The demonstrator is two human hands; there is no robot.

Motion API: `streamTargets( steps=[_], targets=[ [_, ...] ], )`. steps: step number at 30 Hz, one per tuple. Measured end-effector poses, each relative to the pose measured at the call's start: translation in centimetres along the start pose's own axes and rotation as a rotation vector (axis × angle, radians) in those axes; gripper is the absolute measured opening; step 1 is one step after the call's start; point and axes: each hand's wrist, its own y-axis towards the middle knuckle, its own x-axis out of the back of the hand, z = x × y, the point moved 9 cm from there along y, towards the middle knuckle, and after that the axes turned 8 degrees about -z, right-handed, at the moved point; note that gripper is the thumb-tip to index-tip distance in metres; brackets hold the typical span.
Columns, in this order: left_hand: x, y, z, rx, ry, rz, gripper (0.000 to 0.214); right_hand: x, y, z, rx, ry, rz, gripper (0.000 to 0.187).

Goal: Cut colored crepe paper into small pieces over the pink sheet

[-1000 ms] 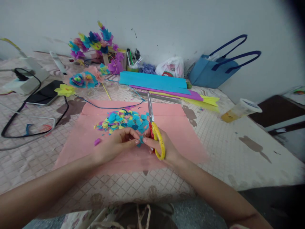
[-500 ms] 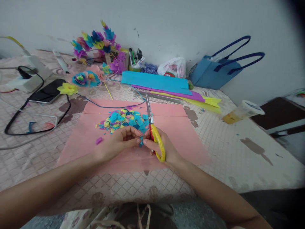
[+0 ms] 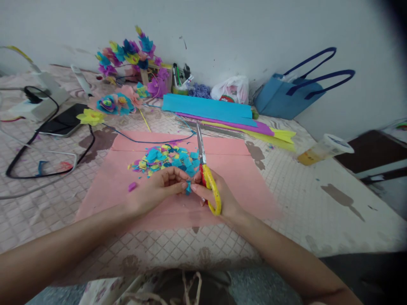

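Observation:
Between the fingertips of both hands is a small blue paper piece (image 3: 188, 187). My left hand (image 3: 167, 184) pinches it from the left, thumb and forefinger together. From the other side, the thumb and finger of my right hand (image 3: 216, 192) meet it. Scissors (image 3: 208, 180) with yellow and red handles rest in my right hand too, blades pointing away from me. Just beyond my fingers, a pile of cut paper bits (image 3: 168, 159) in blue, yellow and purple lies on a pink paper sheet (image 3: 241, 186). A purple bit (image 3: 132, 186) lies left of my left hand.
Blue paper strips (image 3: 206, 108) lie behind the sheet. Paper flowers (image 3: 127, 55) stand at the back left, near a phone (image 3: 65, 120), a power strip (image 3: 34, 106) and cables. To the right are a blue bag (image 3: 289, 95) and a tilted plastic cup (image 3: 324, 150).
Both hands stay almost in place, fingertips shifting slightly around the blue paper piece. The scissors are held as before.

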Motion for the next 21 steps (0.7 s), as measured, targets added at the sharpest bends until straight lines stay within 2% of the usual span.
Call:
streamTargets(
  steps=[7, 16, 21],
  targets=[
    [0.06, -0.04, 0.27, 0.018, 0.007, -0.014, 0.015, 0.07, 0.14, -0.05, 0.000, 0.039, -0.022, 0.027],
    [-0.34, -0.17, -0.26, -0.052, -0.011, 0.007, 0.014, -0.27, 0.14, -0.49, -0.028, 0.048, 0.002, 0.029],
    [-0.58, -0.08, 0.12, -0.027, -0.032, 0.066, 0.020, -0.08, 0.08, 0.02, 0.006, 0.027, -0.003, 0.025]
  ],
)
